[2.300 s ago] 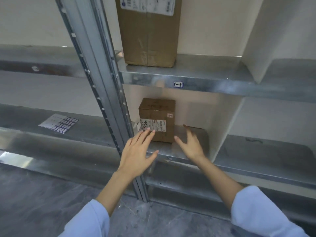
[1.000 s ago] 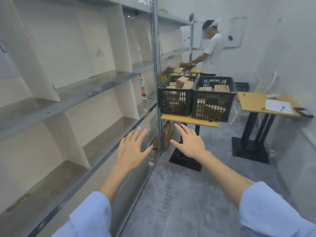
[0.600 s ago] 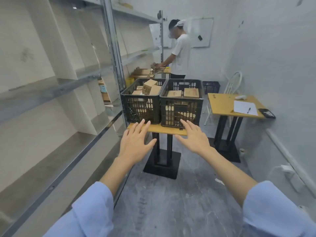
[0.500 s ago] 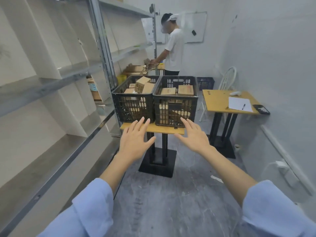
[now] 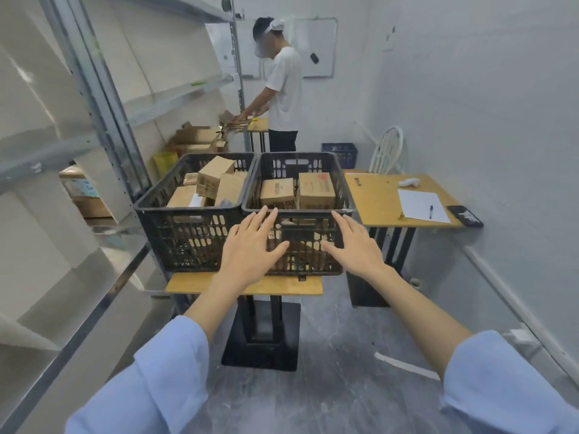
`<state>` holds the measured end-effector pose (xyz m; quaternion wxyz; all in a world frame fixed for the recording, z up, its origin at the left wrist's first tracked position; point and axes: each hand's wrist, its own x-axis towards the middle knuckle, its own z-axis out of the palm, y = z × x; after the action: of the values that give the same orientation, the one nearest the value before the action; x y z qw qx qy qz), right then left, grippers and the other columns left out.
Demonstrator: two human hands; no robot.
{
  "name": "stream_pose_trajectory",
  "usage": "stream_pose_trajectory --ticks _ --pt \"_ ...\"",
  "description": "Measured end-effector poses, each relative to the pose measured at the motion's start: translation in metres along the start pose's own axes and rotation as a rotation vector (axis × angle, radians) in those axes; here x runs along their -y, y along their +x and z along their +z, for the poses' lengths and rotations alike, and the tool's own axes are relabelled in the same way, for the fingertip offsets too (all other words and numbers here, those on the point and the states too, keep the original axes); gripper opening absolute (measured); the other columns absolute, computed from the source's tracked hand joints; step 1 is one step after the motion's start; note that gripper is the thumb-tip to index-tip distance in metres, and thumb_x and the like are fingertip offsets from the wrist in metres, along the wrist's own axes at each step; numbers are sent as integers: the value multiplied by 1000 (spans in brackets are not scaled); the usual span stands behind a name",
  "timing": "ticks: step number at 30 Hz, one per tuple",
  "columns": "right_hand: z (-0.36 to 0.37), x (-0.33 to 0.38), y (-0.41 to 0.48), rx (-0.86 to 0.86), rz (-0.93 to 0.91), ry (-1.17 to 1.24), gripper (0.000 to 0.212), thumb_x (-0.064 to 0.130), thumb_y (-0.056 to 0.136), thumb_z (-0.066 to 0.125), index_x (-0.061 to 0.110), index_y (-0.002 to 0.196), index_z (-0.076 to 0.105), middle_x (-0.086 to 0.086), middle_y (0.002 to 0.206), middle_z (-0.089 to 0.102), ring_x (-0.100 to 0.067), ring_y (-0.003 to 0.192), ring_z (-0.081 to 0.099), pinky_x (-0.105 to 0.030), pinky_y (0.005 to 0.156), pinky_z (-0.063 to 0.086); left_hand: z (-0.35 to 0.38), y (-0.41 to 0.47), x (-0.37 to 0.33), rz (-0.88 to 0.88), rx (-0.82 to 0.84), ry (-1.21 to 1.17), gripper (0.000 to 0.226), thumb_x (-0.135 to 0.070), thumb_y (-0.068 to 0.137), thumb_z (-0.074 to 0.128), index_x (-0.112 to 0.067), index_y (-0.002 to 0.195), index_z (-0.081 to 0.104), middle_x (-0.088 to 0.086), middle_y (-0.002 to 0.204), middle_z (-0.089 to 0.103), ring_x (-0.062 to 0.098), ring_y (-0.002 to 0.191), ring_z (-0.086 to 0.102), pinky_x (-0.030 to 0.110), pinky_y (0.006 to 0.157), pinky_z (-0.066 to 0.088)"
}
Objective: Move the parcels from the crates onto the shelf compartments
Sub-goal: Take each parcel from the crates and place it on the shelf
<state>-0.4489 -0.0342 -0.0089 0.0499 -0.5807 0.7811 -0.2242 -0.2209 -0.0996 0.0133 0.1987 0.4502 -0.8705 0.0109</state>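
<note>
Two black plastic crates stand side by side on a small yellow-topped table [image 5: 188, 283]. The left crate [image 5: 175, 233] holds several brown cardboard parcels [image 5: 214, 177] piled loosely. Inside the right crate [image 5: 341, 211] two parcels [image 5: 316, 189] lie flat on top. My left hand [image 5: 250, 245] and my right hand [image 5: 354, 242] are stretched out in front of the right crate's near wall, fingers spread, holding nothing. The metal shelf [image 5: 94, 296] with white dividers runs along the left.
A second yellow table [image 5: 376, 198] to the right carries a paper sheet, a pen and a dark phone. Behind the crates a person in a white shirt [image 5: 282, 89] works at another table. A white chair and a blue crate stand by the back wall.
I turned away from the shelf, where a small parcel stands in a compartment, toward the crates. Both open hands have come closer to the right crate.
</note>
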Motion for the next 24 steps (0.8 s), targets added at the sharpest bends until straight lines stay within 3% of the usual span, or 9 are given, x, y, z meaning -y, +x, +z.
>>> stream_pose_trajectory --ticks 11,24 --pt "34 -19 169 -74 52 49 75 49 92 59 29 154 21 0 159 29 -24 145 28 -52 112 37 64 172 52 57 51 -61 72 -59 95 43 -29 156 18 -6 163 16 16 149 15 39 119 14" --pt "85 -74 323 55 132 46 84 43 90 66 32 155 14 -1 162 21 -26 144 29 -52 110 40 156 315 62 21 102 -100 76 -60 93 47 -31 156 16 -7 163 15 15 150 12 42 120 10"
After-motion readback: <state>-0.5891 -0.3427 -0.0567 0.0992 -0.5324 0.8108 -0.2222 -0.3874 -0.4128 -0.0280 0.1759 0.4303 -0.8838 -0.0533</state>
